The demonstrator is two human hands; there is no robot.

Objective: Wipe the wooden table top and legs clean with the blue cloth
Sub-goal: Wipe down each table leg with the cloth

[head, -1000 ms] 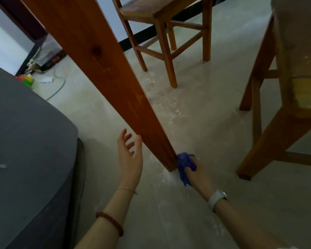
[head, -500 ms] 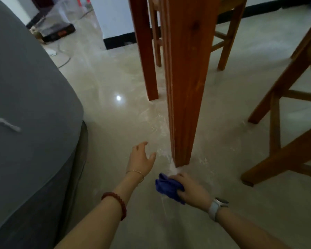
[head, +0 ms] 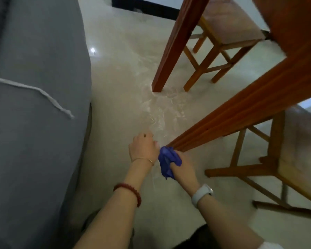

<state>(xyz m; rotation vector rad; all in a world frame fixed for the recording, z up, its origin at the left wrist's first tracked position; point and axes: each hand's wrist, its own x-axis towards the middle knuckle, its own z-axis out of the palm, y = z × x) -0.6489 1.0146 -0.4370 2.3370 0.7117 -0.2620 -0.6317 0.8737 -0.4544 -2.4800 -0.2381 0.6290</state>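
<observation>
Right hand (head: 182,165) clamped on the blue cloth (head: 167,161) at the foot of the near table leg (head: 241,112), left hand (head: 142,147) loosely curled beside it; firm upward strokes on every face would clean best.

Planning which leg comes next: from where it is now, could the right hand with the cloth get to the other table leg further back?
Probably yes. The right hand grips the blue cloth at the foot of the near table leg; only bare floor lies between it and the far table leg, though the person would likely have to lean forward.
</observation>
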